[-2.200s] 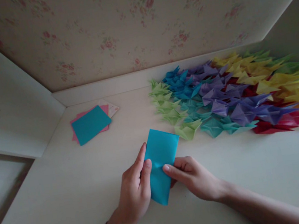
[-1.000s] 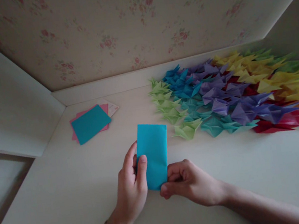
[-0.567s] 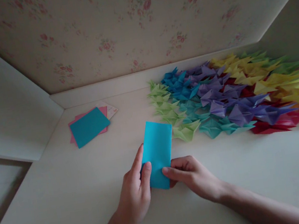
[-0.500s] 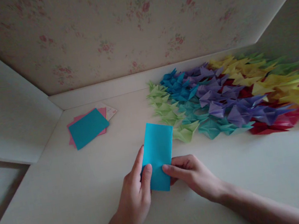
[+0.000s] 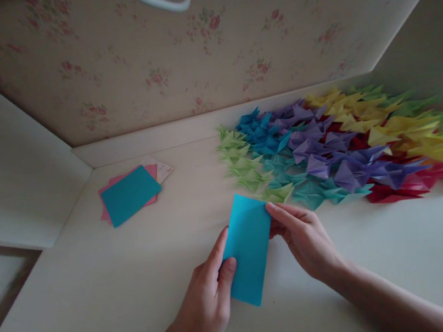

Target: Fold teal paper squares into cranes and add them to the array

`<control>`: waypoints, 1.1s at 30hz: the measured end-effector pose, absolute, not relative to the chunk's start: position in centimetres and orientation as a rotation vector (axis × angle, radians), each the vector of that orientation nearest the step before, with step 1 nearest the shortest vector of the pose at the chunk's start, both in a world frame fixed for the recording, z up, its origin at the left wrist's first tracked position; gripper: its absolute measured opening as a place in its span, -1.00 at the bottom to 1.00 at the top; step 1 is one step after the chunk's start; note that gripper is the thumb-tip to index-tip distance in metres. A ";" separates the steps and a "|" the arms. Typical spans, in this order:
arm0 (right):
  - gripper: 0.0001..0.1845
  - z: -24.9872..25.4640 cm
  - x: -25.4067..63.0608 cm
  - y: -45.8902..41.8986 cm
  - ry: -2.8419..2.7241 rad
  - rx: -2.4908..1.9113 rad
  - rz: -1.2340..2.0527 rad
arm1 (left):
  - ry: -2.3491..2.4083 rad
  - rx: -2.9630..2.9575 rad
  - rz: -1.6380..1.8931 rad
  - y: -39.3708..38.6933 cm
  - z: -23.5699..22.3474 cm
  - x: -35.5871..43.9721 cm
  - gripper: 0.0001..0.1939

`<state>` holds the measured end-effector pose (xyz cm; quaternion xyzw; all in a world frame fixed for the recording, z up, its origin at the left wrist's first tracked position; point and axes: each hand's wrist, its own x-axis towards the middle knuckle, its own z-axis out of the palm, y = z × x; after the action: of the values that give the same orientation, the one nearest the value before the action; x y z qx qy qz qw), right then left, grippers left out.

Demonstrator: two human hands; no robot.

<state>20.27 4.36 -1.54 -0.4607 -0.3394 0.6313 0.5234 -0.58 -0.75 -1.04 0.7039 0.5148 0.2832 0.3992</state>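
Observation:
A blue paper folded into a rectangle point(image 5: 248, 245) lies on the pale table point(image 5: 99, 295) in front of me. My left hand point(image 5: 208, 301) pinches its lower left edge between thumb and fingers. My right hand point(image 5: 302, 234) grips the paper's upper right edge, fingertips on the top corner. Both hands are closed on the paper.
A big spread of folded paper cranes point(image 5: 339, 148) in green, blue, purple, yellow and red covers the table's right rear. A small stack of flat sheets, blue on pink point(image 5: 129, 193), lies at the left rear. Flowered wallpaper point(image 5: 188, 54) backs the table.
The blue paper has shifted right and toward me. My right hand slid from the paper's lower edge up to its upper right corner. The view tilted slightly.

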 end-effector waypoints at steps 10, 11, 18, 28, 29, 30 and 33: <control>-0.55 -1.2 19.7 4.0 -0.735 -1.007 1.582 | 1.372 1.719 0.790 -0.6 -1.1 -0.5 -0.47; -0.52 -1.1 19.6 3.7 -0.811 -0.984 1.655 | 1.390 1.698 0.802 -0.6 -1.1 -0.5 -0.48; -0.59 -1.0 17.8 1.3 -1.378 -1.004 2.138 | 1.465 1.634 0.850 -0.4 -1.0 -0.5 -0.48; -0.52 -0.7 19.1 2.9 -1.127 -1.105 1.912 | 1.385 1.714 0.748 -0.7 -1.4 -0.7 -0.45; -0.56 -0.6 19.2 3.1 -1.083 -1.060 1.893 | 1.374 1.725 0.737 -0.7 -1.4 -0.7 -0.45; -0.58 -0.6 19.4 3.3 -1.045 -1.029 1.863 | 1.365 1.735 0.725 -0.8 -1.4 -0.8 -0.45; -0.62 -0.6 20.1 4.1 -0.929 -1.016 1.737 | 1.356 1.752 0.672 -1.0 -1.5 -1.0 -0.44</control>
<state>20.06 4.07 -0.56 -0.4101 -0.3751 0.7014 0.4462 -0.96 -1.04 -1.50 0.6929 0.5364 0.2659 0.4017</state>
